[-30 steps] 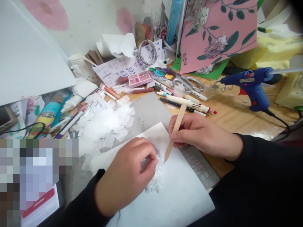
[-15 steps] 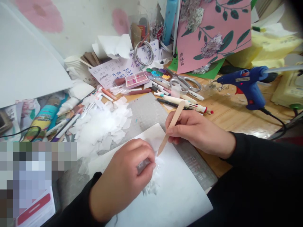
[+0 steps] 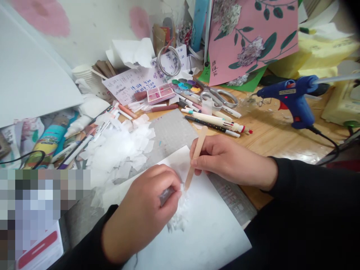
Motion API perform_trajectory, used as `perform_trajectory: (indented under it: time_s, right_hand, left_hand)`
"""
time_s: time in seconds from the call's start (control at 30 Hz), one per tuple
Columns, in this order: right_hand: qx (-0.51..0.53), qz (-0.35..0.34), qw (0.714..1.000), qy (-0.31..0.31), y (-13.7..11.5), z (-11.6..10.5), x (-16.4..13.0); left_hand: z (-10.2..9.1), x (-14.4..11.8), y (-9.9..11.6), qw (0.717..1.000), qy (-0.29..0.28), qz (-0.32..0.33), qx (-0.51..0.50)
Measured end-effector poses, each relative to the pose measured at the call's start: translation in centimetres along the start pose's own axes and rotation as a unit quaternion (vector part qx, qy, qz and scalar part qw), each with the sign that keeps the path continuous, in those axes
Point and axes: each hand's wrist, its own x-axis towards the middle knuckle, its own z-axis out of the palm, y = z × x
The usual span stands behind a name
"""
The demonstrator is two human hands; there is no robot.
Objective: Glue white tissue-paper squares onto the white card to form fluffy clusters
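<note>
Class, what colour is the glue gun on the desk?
Blue plastic glue gun with a red trigger; head view.

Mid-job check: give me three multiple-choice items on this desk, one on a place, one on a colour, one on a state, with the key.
1. Where does the glue gun lie?
A. right of the scissors
B. on the white sheet
C. under the left hand

2. What colour is the glue gun?
A. red
B. blue
C. green

3. How is the wooden stick held?
A. lying loose on the sheet
C. gripped in the left hand
B. pinched in the right hand, tip down by the paper scraps

Key: 1 A, it rests on the wood desk at the right; 2 B, its body is blue; 3 B, the right fingers close round it.
</note>
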Motion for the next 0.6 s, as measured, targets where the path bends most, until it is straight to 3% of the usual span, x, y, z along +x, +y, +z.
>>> perform_trajectory:
  time_s: [0.37,0.6]
  right_hand:
    - [-0.033,0.014,0.999,0.003,-0.09,-0.08,0.21]
    - [0.173,0.06,0.982,0.052,0.51,-0.88,0.09]
  left_hand:
    - [-0.01,0.34,0.16,1.0,-0.008,0.001,0.007]
    - [-0.36,-0.03,-0.1,0.998,0.003,-0.055,-0.005]
